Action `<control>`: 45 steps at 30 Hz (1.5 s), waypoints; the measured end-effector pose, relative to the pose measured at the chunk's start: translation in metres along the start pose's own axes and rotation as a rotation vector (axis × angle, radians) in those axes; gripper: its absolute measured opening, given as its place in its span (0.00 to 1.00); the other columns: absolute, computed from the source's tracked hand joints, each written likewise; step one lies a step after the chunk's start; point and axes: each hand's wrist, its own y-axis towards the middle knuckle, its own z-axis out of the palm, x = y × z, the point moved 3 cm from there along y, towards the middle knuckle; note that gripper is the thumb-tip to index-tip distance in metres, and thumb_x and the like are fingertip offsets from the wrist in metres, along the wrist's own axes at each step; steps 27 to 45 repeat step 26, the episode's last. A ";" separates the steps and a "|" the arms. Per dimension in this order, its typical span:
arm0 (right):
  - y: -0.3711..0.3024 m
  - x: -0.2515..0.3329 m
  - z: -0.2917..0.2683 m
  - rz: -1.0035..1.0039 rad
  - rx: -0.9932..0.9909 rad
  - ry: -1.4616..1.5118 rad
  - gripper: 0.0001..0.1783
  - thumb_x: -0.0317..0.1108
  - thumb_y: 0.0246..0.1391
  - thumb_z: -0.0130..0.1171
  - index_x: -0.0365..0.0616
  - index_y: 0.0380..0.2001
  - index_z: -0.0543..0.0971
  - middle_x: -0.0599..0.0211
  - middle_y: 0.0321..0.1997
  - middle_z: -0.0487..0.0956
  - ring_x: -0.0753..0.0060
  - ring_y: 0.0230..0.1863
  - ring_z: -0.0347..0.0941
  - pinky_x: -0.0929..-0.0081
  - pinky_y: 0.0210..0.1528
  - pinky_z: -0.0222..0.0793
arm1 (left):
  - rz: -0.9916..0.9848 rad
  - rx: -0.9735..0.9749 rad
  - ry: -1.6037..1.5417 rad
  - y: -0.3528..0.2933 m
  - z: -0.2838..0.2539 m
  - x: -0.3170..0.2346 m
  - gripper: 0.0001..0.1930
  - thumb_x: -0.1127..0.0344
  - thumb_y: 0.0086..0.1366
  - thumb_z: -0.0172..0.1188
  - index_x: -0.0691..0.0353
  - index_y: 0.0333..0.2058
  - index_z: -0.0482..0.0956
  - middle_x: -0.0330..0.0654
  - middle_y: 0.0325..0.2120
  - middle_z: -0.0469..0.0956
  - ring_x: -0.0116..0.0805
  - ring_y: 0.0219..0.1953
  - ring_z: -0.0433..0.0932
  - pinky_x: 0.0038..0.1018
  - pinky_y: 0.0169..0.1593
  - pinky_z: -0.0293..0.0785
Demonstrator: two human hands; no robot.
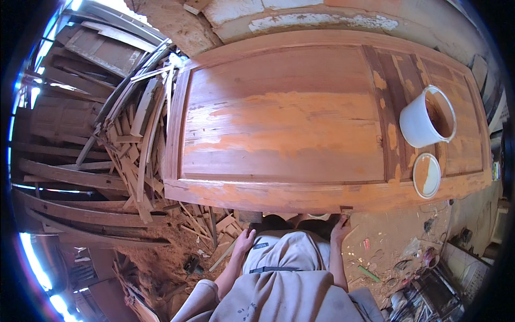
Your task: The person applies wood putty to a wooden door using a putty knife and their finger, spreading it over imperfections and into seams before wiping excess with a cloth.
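Note:
A wooden door panel (279, 129) lies flat before me, its large field smeared with orange-brown filler. Both forearms come down beside my lap, below the door's near edge. My right hand (339, 229) is closed around a small flat scraper (347, 208), whose brownish end touches or overlaps that edge. Low at my left knee, my left hand (245, 240) has its fingers bent together. Just beyond it shows a flat grey rectangular piece (250, 217); whether the hand grips it is unclear. A white bucket (416, 122) with brown paste inside stands on the door's right part, beside a smeared round lid (427, 176).
Scrap wood strips (142, 145) are heaped along the door's left end, with stacked boards (70, 118) behind. Sawdust (155, 257) covers the ground at left. A rough wall (300, 21) runs along the far side. Assorted clutter (429, 292) lies on the floor at lower right.

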 end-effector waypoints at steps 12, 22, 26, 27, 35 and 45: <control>-0.015 -0.046 -0.022 0.108 0.016 -0.193 0.27 0.49 0.67 0.48 0.30 0.40 0.78 0.50 0.36 0.81 0.66 0.37 0.75 0.66 0.41 0.70 | 0.129 -0.049 -0.020 0.018 -0.018 -0.039 0.26 0.47 0.68 0.52 0.69 0.47 0.74 0.60 0.42 0.79 0.52 0.47 0.79 0.38 0.51 0.73; -0.038 -0.058 -0.115 0.505 0.031 -0.024 0.17 0.39 0.66 0.51 0.40 0.51 0.65 0.69 0.31 0.70 0.81 0.21 0.65 0.81 0.20 0.62 | 0.050 0.002 0.027 0.013 -0.009 0.021 0.25 0.49 0.69 0.51 0.68 0.50 0.75 0.57 0.45 0.79 0.50 0.48 0.78 0.38 0.53 0.72; -0.001 -0.029 -0.169 0.303 0.304 -0.069 0.20 0.47 0.68 0.48 0.44 0.51 0.74 0.75 0.26 0.70 0.85 0.13 0.62 0.81 0.13 0.61 | 0.031 0.047 0.014 0.015 0.009 0.015 0.26 0.48 0.69 0.52 0.66 0.51 0.75 0.57 0.45 0.79 0.50 0.50 0.77 0.37 0.54 0.71; -0.001 -0.029 -0.169 0.303 0.304 -0.069 0.20 0.47 0.68 0.48 0.44 0.51 0.74 0.75 0.26 0.70 0.85 0.13 0.62 0.81 0.13 0.61 | 0.031 0.047 0.014 0.015 0.009 0.015 0.26 0.48 0.69 0.52 0.66 0.51 0.75 0.57 0.45 0.79 0.50 0.50 0.77 0.37 0.54 0.71; -0.001 -0.029 -0.169 0.303 0.304 -0.069 0.20 0.47 0.68 0.48 0.44 0.51 0.74 0.75 0.26 0.70 0.85 0.13 0.62 0.81 0.13 0.61 | 0.031 0.047 0.014 0.015 0.009 0.015 0.26 0.48 0.69 0.52 0.66 0.51 0.75 0.57 0.45 0.79 0.50 0.50 0.77 0.37 0.54 0.71; -0.001 -0.029 -0.169 0.303 0.304 -0.069 0.20 0.47 0.68 0.48 0.44 0.51 0.74 0.75 0.26 0.70 0.85 0.13 0.62 0.81 0.13 0.61 | 0.031 0.047 0.014 0.015 0.009 0.015 0.26 0.48 0.69 0.52 0.66 0.51 0.75 0.57 0.45 0.79 0.50 0.50 0.77 0.37 0.54 0.71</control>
